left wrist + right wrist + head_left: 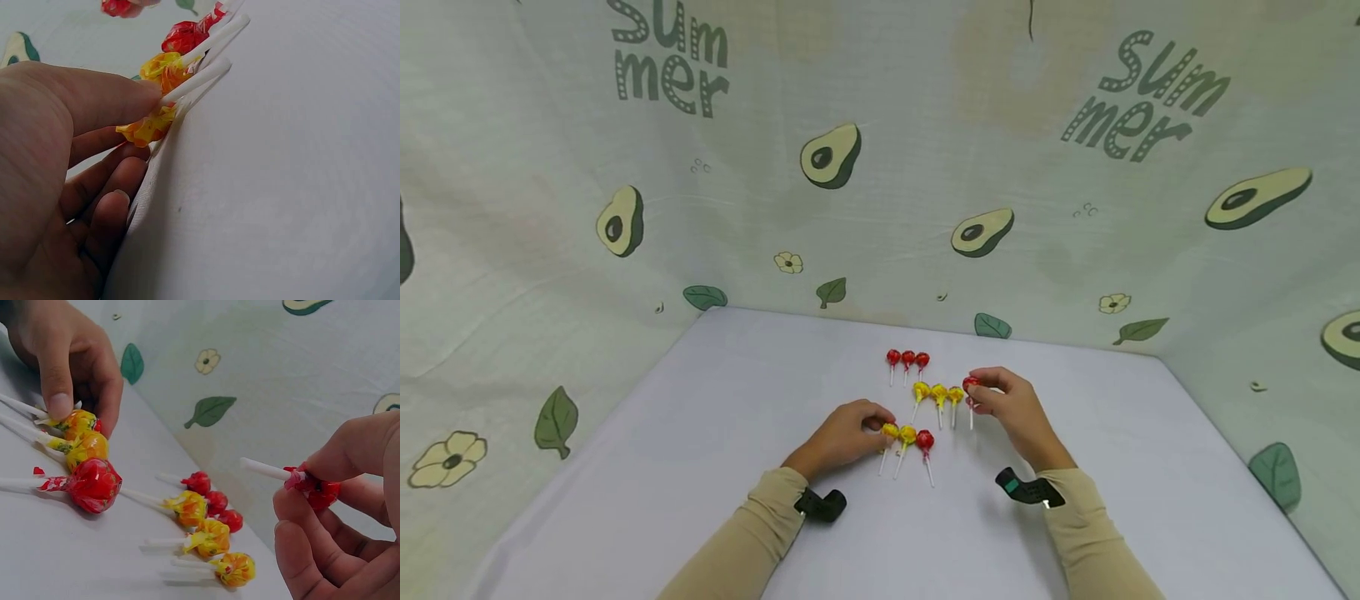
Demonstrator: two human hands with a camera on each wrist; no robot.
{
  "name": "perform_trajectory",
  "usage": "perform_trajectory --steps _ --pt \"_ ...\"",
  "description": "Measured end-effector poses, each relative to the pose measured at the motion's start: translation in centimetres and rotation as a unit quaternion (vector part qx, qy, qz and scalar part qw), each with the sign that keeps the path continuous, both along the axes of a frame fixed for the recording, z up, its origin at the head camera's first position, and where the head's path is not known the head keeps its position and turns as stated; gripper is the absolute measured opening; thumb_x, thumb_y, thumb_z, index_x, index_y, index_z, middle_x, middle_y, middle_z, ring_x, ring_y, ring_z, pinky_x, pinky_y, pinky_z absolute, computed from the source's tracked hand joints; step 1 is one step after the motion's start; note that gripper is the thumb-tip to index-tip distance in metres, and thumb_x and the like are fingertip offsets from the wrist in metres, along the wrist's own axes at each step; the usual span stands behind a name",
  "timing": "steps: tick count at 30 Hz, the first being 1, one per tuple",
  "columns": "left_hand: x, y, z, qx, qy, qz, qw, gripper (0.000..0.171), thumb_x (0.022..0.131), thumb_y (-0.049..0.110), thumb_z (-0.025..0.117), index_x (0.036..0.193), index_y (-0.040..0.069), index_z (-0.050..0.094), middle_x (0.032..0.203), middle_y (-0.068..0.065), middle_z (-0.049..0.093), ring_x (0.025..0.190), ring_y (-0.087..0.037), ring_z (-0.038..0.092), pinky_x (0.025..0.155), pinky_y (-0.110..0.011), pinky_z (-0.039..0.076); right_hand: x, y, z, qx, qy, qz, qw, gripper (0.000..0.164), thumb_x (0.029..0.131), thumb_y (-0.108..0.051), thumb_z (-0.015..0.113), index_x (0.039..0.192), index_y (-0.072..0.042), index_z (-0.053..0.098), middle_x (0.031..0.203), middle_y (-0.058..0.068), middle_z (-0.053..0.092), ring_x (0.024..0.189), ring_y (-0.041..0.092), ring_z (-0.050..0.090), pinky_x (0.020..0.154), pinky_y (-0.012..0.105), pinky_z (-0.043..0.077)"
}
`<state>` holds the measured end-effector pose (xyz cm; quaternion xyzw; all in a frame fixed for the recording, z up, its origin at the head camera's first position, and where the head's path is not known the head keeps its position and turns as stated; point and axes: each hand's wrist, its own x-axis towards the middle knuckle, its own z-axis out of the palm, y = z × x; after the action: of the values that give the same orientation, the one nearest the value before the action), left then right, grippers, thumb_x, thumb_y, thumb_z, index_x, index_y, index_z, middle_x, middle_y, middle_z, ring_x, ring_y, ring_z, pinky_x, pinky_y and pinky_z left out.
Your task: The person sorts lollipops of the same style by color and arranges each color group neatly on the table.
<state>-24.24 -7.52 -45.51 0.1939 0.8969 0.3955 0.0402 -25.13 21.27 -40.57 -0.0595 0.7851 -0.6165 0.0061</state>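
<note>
My left hand [848,435] pinches a yellow lollipop [148,128] between thumb and fingers, at the left end of the front row. Beside it lie another yellow lollipop [907,436] and a red lollipop [925,440], sticks toward me. Over the table to the right, my right hand [1011,410] pinches a second red lollipop [322,495] just below its wrapped head, its white stick showing free. Left of that hand, a middle row of yellow lollipops [938,395] lies on the table. Behind them is a back row of red lollipops [908,358].
A white cloth covers the table [700,467]. Behind and at both sides hangs a fabric backdrop [910,167] printed with avocados, leaves and lettering. Each wrist wears a black strap with a camera, the left one [822,505] close over the table.
</note>
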Motion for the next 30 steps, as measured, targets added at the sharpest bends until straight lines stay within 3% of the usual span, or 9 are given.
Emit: perform_trajectory --steps 9,17,23,30 --pt "0.2 0.0 0.1 0.008 0.011 -0.008 0.9999 0.021 0.092 0.028 0.073 0.111 0.02 0.072 0.101 0.01 0.061 0.093 -0.011 0.055 0.083 -0.033 0.047 -0.4 0.3 0.0 0.002 -0.004 0.002 1.0 0.037 0.1 -0.023 0.064 0.128 0.0 0.058 0.124 0.019 0.061 0.105 0.027 0.062 0.084 0.028 0.054" --pt "0.1 -0.2 0.2 0.006 0.012 -0.008 0.9999 0.021 0.091 0.026 0.074 0.111 0.02 0.072 0.101 0.01 0.06 0.093 -0.011 0.055 0.082 -0.032 0.047 -1.0 -0.2 0.0 -0.045 -0.036 0.019 0.998 0.043 0.101 -0.024 0.062 0.134 0.003 0.054 0.128 0.021 0.059 0.107 0.028 0.06 0.087 0.027 0.053" --pt "0.0 -0.5 0.2 0.008 0.011 -0.007 0.9999 0.021 0.091 0.026 0.074 0.111 0.02 0.072 0.101 0.01 0.061 0.093 -0.011 0.055 0.084 -0.033 0.047 -1.5 -0.7 0.1 -0.069 -0.035 0.004 0.997 0.039 0.1 -0.024 0.063 0.131 0.0 0.057 0.124 0.017 0.062 0.104 0.028 0.06 0.085 0.026 0.053" --pt "0.0 -0.2 -0.2 0.01 0.008 -0.007 0.9999 0.021 0.091 0.028 0.074 0.111 0.021 0.072 0.101 0.011 0.06 0.093 -0.01 0.055 0.083 -0.032 0.047 -2.5 -0.4 -0.3 -0.052 -0.039 -0.002 0.998 0.039 0.101 -0.025 0.062 0.132 -0.001 0.057 0.124 0.014 0.061 0.107 0.028 0.06 0.087 0.026 0.053"
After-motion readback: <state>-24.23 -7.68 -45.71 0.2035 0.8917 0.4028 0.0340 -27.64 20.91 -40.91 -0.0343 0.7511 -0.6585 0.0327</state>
